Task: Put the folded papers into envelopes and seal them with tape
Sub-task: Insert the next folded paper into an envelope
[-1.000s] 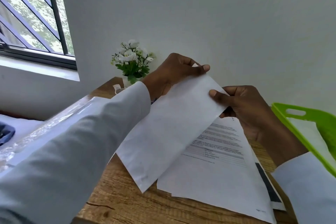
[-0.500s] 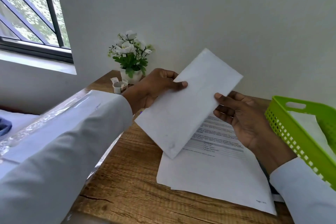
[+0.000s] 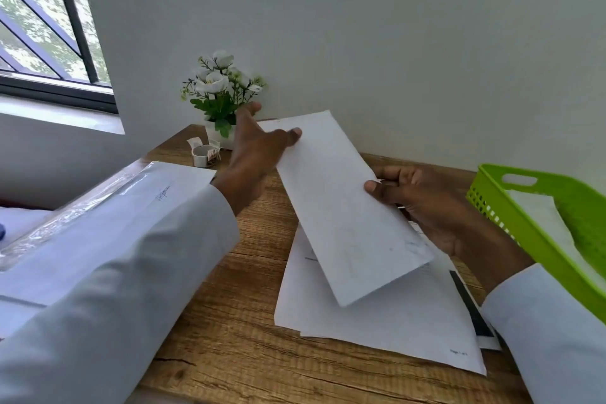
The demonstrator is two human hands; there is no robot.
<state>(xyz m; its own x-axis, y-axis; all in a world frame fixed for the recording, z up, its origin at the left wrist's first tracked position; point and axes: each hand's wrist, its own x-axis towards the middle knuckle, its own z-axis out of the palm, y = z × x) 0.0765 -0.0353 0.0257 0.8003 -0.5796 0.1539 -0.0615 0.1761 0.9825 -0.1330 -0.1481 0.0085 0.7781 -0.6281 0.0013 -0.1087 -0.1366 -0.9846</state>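
A white envelope [image 3: 341, 207] was held tilted above the wooden table [image 3: 229, 348], its long axis running from the far wall down toward the person. The right hand [image 3: 423, 203] gripped the envelope's right edge, thumb on the upper face and curled fingers beneath. The left hand [image 3: 255, 147] lay against the envelope's far left corner with fingers extended and relaxed; the thumb tip rested on the paper, and no pinch was visible. Both forearms wore pale sleeves.

Below the envelope, a loose stack of printed sheets [image 3: 377, 321] lay flat on the table, partly covered by the envelope's lower end. Whether the envelope held a folded paper could not be told.

A green plastic basket [image 3: 537, 239] stood at the right edge of the table, with white paper inside. A clear-wrapped pack of envelopes [image 3: 108, 203] lay at the left, partly under the left sleeve. A small roll of tape [image 3: 205, 154] sat near the far left corner, just beside a white pot of artificial flowers [image 3: 219, 92] against the wall. A barred window [image 3: 49, 26] occupied the upper left.
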